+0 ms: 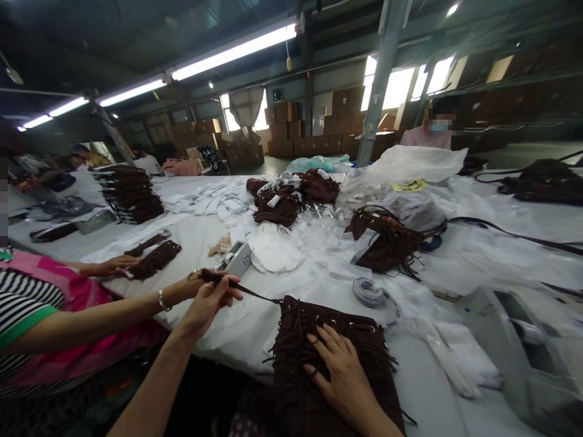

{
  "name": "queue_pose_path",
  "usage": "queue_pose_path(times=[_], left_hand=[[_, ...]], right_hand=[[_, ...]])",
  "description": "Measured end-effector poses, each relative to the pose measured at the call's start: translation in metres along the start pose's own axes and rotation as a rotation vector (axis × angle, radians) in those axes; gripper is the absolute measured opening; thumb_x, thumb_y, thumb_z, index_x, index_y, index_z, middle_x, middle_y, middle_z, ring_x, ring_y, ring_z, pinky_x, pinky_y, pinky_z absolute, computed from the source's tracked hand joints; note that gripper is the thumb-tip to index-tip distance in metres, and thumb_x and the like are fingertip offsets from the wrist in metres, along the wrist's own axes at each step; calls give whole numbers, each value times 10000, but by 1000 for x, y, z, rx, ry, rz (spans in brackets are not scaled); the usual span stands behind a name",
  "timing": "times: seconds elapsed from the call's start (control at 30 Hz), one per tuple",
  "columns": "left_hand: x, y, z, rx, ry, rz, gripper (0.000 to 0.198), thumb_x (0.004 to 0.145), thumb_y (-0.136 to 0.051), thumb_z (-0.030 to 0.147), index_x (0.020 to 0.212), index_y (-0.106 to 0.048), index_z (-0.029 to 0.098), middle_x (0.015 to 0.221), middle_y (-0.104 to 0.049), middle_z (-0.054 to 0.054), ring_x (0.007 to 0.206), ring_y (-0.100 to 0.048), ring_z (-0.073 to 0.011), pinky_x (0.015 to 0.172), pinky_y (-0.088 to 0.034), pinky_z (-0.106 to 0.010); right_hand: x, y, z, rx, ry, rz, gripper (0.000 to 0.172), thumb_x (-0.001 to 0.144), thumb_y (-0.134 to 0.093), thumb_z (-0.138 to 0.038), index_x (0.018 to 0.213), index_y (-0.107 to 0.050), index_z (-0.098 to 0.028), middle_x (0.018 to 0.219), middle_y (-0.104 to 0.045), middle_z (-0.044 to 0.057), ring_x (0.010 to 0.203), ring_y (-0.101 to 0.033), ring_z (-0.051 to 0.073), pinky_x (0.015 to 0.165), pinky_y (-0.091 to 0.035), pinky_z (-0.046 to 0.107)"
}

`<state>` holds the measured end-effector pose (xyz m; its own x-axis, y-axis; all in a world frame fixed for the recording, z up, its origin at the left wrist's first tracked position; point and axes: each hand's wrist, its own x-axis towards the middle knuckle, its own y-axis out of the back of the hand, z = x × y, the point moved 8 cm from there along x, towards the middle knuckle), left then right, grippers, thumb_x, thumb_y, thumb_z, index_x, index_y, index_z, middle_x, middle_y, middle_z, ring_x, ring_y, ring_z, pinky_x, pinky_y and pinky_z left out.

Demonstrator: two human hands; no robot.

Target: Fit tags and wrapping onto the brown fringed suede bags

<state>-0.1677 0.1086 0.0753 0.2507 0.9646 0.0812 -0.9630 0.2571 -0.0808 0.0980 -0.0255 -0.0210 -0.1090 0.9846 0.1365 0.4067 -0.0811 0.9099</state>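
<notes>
A dark brown fringed bag [337, 315] with metal eyelets lies at the table's near edge, partly overhanging it. My right hand [337, 367] rests flat on its front, fingers spread over the fringe. From its upper left corner a brown strap [255, 292] runs out to the left. My left hand [212, 303] pinches this strap between thumb and fingers. Just behind it, a co-worker's hand with a bracelet [163, 300] reaches to the strap's bunched end; exactly how those fingers hold it is hidden.
A grey tape dispenser [239, 258] stands beyond my left hand, a larger one [519, 346] at the right. Tape or cord coils [368, 292] lie behind the bag. Further back are fringed bags [387, 243], white paper pieces, plastic sheets and a brown stack [130, 193].
</notes>
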Motion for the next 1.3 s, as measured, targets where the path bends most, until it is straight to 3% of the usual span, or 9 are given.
queue_pose_path(times=[0.13,0.23,0.37,0.5,0.73,0.83,0.93,1.17,1.3], left_hand=[[17,-32,50,389,-259,14,366,818,-623,495,821,-681,133,778,-657,-69,756,-581,-190,681,-457,-257],[15,-85,67,218,-331,-123,307,864,-575,454,909,-614,154,818,-648,-56,760,-609,-182,700,-480,-270],[-1,-166,56,-37,-201,-369,330,877,-563,452,1045,-499,176,548,-528,51,384,-450,-84,396,-345,-177],[-17,-214,34,-42,-82,-481,354,865,-547,507,909,-541,156,439,-412,83,326,-284,-45,336,-160,-158],[-37,-226,-17,244,-53,-537,320,905,-474,445,796,-581,164,489,-491,33,410,-429,-100,418,-306,-199],[-50,-232,-40,307,-51,-631,293,904,-478,418,835,-606,164,597,-561,4,492,-484,-127,469,-354,-215],[-61,-241,-47,366,-126,-726,253,900,-491,370,908,-649,172,774,-646,-33,679,-569,-171,614,-429,-235],[-69,-255,-40,494,-211,-677,319,843,-578,337,1141,-629,237,1044,-687,-56,981,-620,-253,861,-452,-290],[-72,-265,-57,509,-150,-683,285,878,-493,421,1020,-650,232,900,-707,-37,850,-655,-233,774,-474,-270]], right_hand=[[-2,1,2,12,-24,-3,514,864,-518,-472,1335,-519,-265,1452,-415,58,1373,-287,274,1101,-236,476],[-4,4,1,32,-35,4,517,838,-565,-423,1324,-532,-251,1441,-430,69,1368,-298,277,1107,-226,471],[-8,11,-3,76,-42,36,517,806,-615,-376,1303,-550,-251,1428,-449,69,1361,-312,278,1110,-222,460],[-14,15,-4,154,-46,100,501,797,-633,-420,1271,-577,-266,1405,-474,74,1346,-334,286,1110,-221,469],[-35,47,27,715,-139,551,421,880,-501,-383,1251,-579,-201,1349,-515,108,1231,-472,255,1046,-368,403],[-42,49,49,1170,-315,679,522,914,-406,-546,1173,-619,-146,1021,-666,102,902,-620,208,799,-508,324],[-41,43,52,1449,-417,633,535,824,-576,-569,1137,-628,-138,807,-648,31,620,-565,121,569,-469,226],[-56,56,62,1233,-452,744,346,771,-671,-436,968,-689,-152,793,-670,38,695,-591,159,642,-500,257],[-66,57,63,1023,-465,749,273,813,-620,-389,932,-707,-160,810,-693,54,745,-619,187,681,-507,271]])
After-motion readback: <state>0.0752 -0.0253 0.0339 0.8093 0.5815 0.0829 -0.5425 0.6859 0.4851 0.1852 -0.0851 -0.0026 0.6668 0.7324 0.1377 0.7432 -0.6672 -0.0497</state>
